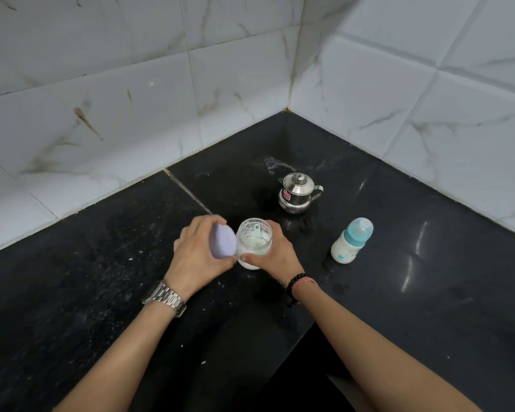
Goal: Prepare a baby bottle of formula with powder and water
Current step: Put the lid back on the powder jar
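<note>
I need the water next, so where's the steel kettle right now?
In the head view, the steel kettle stands on the black counter toward the tiled corner, behind the open powder jar and left of the baby bottle.

Black stone counter – speckled white – meeting marbled wall tiles (stained).

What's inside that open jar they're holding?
The jar holds white powder, with a pale green scoop lying in it. How deep the powder goes is hidden by the right hand.

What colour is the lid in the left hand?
Pale purple lid, seen in the head view, held beside the open jar.
</note>
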